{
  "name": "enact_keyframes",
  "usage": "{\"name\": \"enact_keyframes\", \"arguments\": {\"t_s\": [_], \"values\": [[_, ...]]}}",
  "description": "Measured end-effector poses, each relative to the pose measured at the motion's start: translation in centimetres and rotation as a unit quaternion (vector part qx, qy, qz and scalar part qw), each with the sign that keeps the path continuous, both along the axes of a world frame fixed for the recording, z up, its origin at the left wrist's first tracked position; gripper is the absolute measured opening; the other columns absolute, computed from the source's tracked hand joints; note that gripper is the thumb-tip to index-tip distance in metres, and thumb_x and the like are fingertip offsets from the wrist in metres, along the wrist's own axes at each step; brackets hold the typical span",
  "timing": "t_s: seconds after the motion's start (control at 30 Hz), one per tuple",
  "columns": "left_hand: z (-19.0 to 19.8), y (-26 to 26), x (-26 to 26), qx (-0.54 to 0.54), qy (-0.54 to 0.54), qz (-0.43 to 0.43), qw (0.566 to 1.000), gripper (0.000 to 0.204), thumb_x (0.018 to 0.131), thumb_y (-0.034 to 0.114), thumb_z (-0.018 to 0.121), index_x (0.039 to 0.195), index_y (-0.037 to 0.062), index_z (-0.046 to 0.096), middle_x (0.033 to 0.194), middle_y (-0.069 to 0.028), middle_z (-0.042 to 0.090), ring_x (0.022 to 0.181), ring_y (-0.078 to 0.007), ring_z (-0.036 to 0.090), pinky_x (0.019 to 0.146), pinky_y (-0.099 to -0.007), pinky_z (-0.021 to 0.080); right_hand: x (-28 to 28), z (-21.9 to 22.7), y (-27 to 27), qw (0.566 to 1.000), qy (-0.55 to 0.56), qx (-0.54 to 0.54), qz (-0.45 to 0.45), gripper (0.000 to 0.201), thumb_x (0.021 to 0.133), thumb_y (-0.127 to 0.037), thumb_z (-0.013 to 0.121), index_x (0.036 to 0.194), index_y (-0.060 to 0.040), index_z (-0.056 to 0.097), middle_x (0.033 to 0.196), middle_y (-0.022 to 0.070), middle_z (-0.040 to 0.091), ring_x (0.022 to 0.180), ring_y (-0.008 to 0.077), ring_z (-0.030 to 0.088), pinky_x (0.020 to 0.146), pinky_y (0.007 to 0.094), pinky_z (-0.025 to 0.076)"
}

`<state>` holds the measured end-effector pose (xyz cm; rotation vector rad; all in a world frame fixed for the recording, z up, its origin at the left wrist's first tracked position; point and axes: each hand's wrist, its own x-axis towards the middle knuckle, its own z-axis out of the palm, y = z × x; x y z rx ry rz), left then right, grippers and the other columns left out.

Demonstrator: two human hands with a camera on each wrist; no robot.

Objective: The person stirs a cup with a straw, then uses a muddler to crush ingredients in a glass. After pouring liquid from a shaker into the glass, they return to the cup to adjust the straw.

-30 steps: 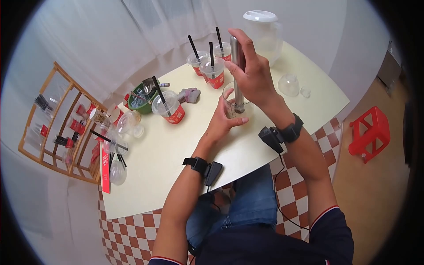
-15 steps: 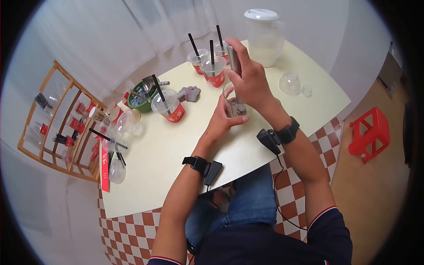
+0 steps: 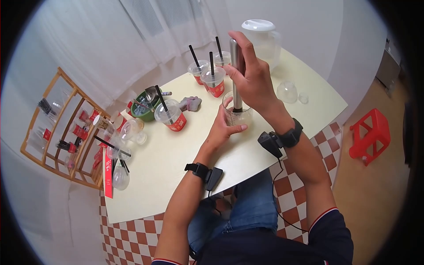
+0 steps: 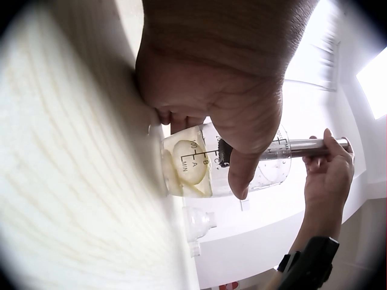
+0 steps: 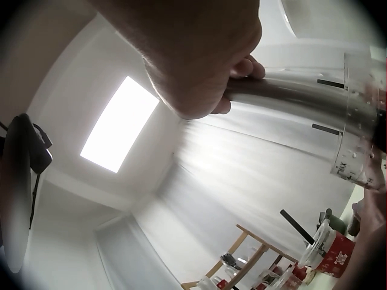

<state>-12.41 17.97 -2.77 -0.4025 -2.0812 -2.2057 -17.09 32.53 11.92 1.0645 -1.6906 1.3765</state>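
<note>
My left hand (image 3: 220, 129) holds a clear measuring cup (image 3: 245, 118) on the table, thumb across its near side. Pale lemon slices (image 4: 191, 166) in some liquid lie at the cup's bottom in the left wrist view. My right hand (image 3: 256, 84) grips a metal muddler (image 3: 237, 90) near its top, and the rod runs down into the cup. Its black head (image 4: 224, 154) hangs inside the cup, above the lemon slices. In the right wrist view the muddler (image 5: 290, 99) leads from the curled fingers to the cup's rim.
Several lidded cups with black straws, one nearest (image 3: 176, 122), stand beyond the left hand. A grey cloth (image 3: 191, 104) and green bowl (image 3: 141, 112) lie left. A lidded pitcher (image 3: 265, 48) and clear dome lid (image 3: 287, 92) are right. A wooden rack (image 3: 62, 176) borders the table's left.
The muddler went down into the cup with my right hand, tilting a little, and has risen again. My left hand keeps its hold on the cup. The head view has shifted slightly.
</note>
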Motion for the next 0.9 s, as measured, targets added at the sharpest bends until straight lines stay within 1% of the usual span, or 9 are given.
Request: {"name": "enact_keyframes", "arguments": {"t_s": [0.1, 0.3, 0.37, 0.4, 0.47, 0.57, 0.67, 0.87, 0.9], "values": [[0.3, 0.0, 0.2, 0.008, -0.001, -0.001, 1.000, 0.121, 0.073, 0.019, 0.094, 0.163, 0.0039, 0.014, 0.146, -0.0236, 0.049, 0.132, -0.0287, 0.053, 0.113, -0.0398, 0.041, -0.2, -0.7, -0.5, 1.000, 0.000, 0.010, -0.004, 0.072, 0.092, -0.002, 0.072, 0.154, -0.0156, 0.038, 0.075, 0.0072, 0.051, 0.062, 0.0167, 0.048, 0.063, 0.0299, 0.045], [-0.5, -0.3, -0.3, 0.002, 0.007, -0.002, 1.000, 0.121, 0.072, 0.023, 0.095, 0.162, 0.0058, 0.017, 0.143, -0.0216, 0.050, 0.126, -0.0285, 0.055, 0.109, -0.0396, 0.044, -1.9, -4.4, -1.7, 0.999, -0.015, 0.045, -0.016, 0.071, 0.090, -0.003, 0.070, 0.153, -0.0168, 0.039, 0.082, 0.0130, 0.061, 0.069, 0.0268, 0.063, 0.069, 0.0374, 0.052], [-0.4, -0.2, -0.3, 0.005, 0.004, -0.008, 1.000, 0.120, 0.071, 0.024, 0.095, 0.162, 0.0065, 0.018, 0.143, -0.0213, 0.050, 0.125, -0.0283, 0.055, 0.107, -0.0395, 0.045, -1.5, -4.3, -1.4, 0.997, -0.049, 0.060, -0.010, 0.074, 0.089, 0.000, 0.070, 0.152, -0.0185, 0.036, 0.096, 0.0204, 0.066, 0.082, 0.0394, 0.068, 0.073, 0.0462, 0.054], [-0.2, -0.4, -0.3, 0.002, 0.003, -0.013, 1.000, 0.121, 0.072, 0.021, 0.094, 0.163, 0.0066, 0.016, 0.145, -0.0205, 0.048, 0.129, -0.0288, 0.053, 0.108, -0.0403, 0.046, -1.4, -4.1, -1.3, 0.996, -0.065, 0.067, -0.005, 0.076, 0.088, 0.002, 0.070, 0.152, -0.0193, 0.035, 0.102, 0.0242, 0.069, 0.088, 0.0457, 0.070, 0.075, 0.0506, 0.055], [-0.1, -0.4, -0.3, -0.005, 0.000, -0.024, 1.000, 0.122, 0.074, 0.015, 0.092, 0.164, 0.0067, 0.011, 0.150, -0.0188, 0.044, 0.139, -0.0297, 0.048, 0.111, -0.0417, 0.047, -1.3, -4.1, -1.3, 0.995, -0.069, 0.070, 0.015, 0.075, 0.088, 0.002, 0.069, 0.151, -0.0195, 0.035, 0.102, 0.0238, 0.069, 0.087, 0.0458, 0.070, 0.075, 0.0508, 0.055], [0.1, 0.0, 0.0, 0.000, 0.018, 0.003, 1.000, 0.120, 0.071, 0.025, 0.096, 0.161, 0.0078, 0.020, 0.141, -0.0207, 0.051, 0.124, -0.0278, 0.056, 0.106, -0.0401, 0.046, -1.5, -4.1, -1.3, 0.995, -0.069, 0.073, 0.019, 0.075, 0.088, 0.003, 0.069, 0.151, -0.0196, 0.035, 0.101, 0.0234, 0.069, 0.087, 0.0457, 0.070, 0.075, 0.0510, 0.054], [0.4, -0.2, 0.0, -0.005, -0.004, -0.012, 1.000, 0.121, 0.073, 0.015, 0.093, 0.164, 0.0070, 0.013, 0.150, -0.0178, 0.043, 0.139, -0.0279, 0.047, 0.110, -0.0410, 0.048, -1.6, -4.0, -1.3, 0.994, -0.079, 0.076, 0.018, 0.076, 0.088, 0.003, 0.069, 0.151, -0.0195, 0.035, 0.100, 0.0232, 0.069, 0.087, 0.0457, 0.070, 0.075, 0.0513, 0.054], [0.2, -0.3, -0.1, -0.011, -0.005, -0.011, 1.000, 0.119, 0.074, 0.015, 0.093, 0.164, 0.0080, 0.014, 0.149, -0.0171, 0.045, 0.138, -0.0276, 0.049, 0.111, -0.0405, 0.047, -1.6, -4.2, -1.3, 0.994, -0.080, 0.070, 0.022, 0.077, 0.087, 0.003, 0.071, 0.152, -0.0191, 0.035, 0.100, 0.0237, 0.069, 0.087, 0.0459, 0.070, 0.075, 0.0511, 0.054], [0.1, -0.3, -0.2, -0.008, -0.004, -0.006, 1.000, 0.119, 0.073, 0.018, 0.094, 0.163, 0.0075, 0.016, 0.145, -0.0173, 0.047, 0.134, -0.0273, 0.051, 0.110, -0.0403, 0.046, -1.6, -4.2, -1.3, 0.995, -0.073, 0.070, 0.017, 0.077, 0.087, 0.003, 0.071, 0.152, -0.0191, 0.035, 0.100, 0.0239, 0.069, 0.087, 0.0459, 0.070, 0.075, 0.0509, 0.054]]}}
